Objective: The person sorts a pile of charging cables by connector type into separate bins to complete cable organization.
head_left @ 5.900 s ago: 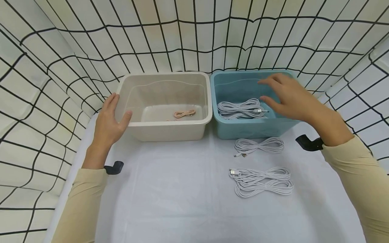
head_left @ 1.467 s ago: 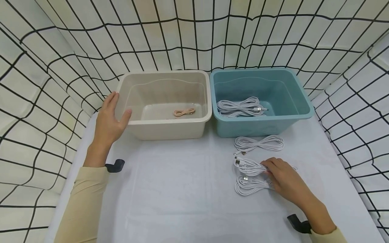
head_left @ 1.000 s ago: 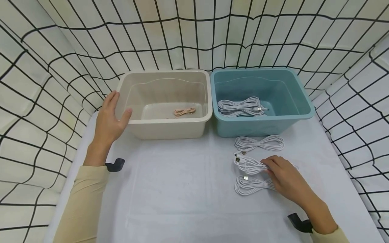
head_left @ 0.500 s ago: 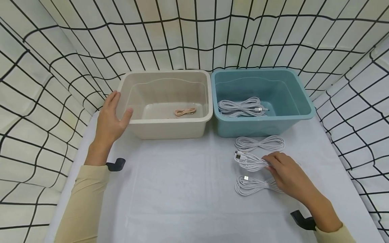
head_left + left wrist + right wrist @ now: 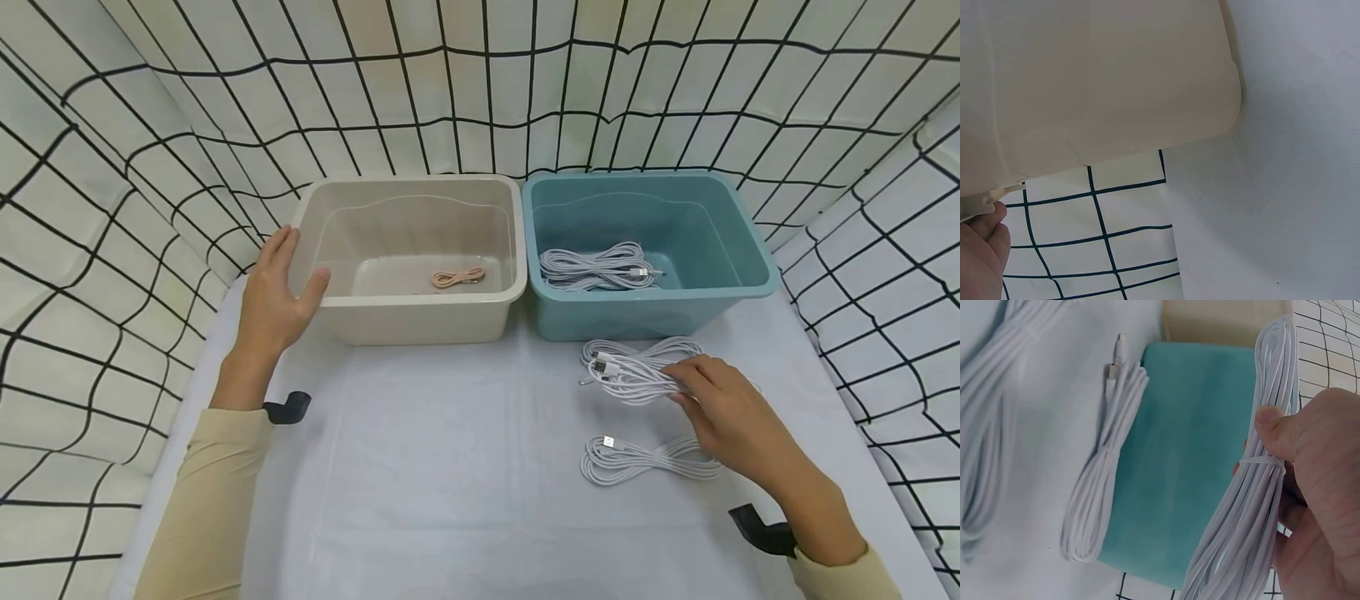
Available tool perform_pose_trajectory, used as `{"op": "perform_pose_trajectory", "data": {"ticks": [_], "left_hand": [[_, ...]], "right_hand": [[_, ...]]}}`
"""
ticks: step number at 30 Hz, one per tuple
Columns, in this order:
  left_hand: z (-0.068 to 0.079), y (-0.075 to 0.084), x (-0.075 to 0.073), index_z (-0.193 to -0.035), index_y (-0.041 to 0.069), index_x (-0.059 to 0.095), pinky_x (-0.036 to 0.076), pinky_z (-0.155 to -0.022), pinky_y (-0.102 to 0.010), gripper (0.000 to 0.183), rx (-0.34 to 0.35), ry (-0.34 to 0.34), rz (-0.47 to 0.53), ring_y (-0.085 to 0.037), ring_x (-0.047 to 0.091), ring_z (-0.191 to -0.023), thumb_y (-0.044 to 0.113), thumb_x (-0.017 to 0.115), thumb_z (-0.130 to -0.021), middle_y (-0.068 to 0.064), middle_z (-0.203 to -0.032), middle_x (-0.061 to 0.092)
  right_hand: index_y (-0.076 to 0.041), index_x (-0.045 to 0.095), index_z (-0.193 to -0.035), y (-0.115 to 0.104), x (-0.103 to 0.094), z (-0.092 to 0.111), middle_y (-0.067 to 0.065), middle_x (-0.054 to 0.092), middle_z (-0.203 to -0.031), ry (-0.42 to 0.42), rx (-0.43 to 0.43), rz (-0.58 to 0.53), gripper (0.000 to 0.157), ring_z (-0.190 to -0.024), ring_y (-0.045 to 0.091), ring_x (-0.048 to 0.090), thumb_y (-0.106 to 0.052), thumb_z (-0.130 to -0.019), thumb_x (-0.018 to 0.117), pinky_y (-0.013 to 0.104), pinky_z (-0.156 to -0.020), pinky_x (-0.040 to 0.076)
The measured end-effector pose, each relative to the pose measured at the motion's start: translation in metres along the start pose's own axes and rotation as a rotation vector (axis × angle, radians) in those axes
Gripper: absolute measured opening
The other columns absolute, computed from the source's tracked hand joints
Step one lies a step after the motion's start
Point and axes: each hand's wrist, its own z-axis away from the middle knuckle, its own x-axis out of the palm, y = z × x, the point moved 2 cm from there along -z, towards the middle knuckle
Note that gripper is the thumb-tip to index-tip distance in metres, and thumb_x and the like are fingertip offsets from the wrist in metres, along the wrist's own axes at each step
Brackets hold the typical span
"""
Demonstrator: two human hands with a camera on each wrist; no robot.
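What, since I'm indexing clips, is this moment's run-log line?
right hand holds coiled white cable | left hand touches rectangular beige plastic bin | coiled tan cable inside beige bin | rectangular teal plastic bin contains coiled white cabling

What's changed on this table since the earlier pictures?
The right hand, first over the teal bin and holding nothing, has gripped a white USB cable bundle from the nearer pile and carried it forward, toward that bin. Another bundle remains there. The left hand stays at the beige bin; both bins, the cables inside the teal one and the tan cable look unmoved.
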Motion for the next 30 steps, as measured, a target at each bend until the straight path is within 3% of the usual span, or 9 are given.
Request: {"op": "perform_pose_trajectory", "data": {"ticks": [12, 23, 30], "left_hand": [[0.000, -0.002, 0.001, -0.161, 0.000, 0.041, 0.041, -0.110, -0.074, 0.076, 0.004, 0.004, -0.005, -0.050, 0.043, -0.147, 0.039, 0.058, -0.098, -0.019, -0.168, 0.036], [-0.001, 0.000, 0.001, -0.161, 0.000, 0.041, 0.040, -0.110, -0.073, 0.075, 0.009, 0.007, -0.001, -0.050, 0.043, -0.147, 0.038, 0.058, -0.099, -0.019, -0.168, 0.036], [0.000, 0.000, 0.001, -0.161, 0.000, 0.040, 0.040, -0.111, -0.073, 0.076, 0.006, 0.000, 0.008, -0.051, 0.043, -0.147, 0.038, 0.058, -0.098, -0.019, -0.168, 0.036]], "right_hand": [[0.001, 0.066, -0.125, 0.008, -0.021, -0.024, 0.014, 0.066, -0.116, -0.012, -0.049, 0.020, 0.051, -0.105, 0.034, 0.064, 0.012, -0.078, 0.082, 0.046, -0.088, 0.053], [0.000, 0.066, -0.123, 0.012, -0.038, -0.055, 0.015, 0.068, -0.115, 0.009, -0.089, 0.020, 0.049, -0.107, 0.036, 0.064, 0.014, -0.079, 0.082, 0.051, -0.089, 0.054], [0.006, 0.065, -0.122, 0.020, -0.048, -0.080, 0.019, 0.068, -0.109, 0.045, -0.157, 0.028, 0.042, -0.097, 0.038, 0.064, 0.013, -0.082, 0.078, 0.052, -0.081, 0.052]]}}
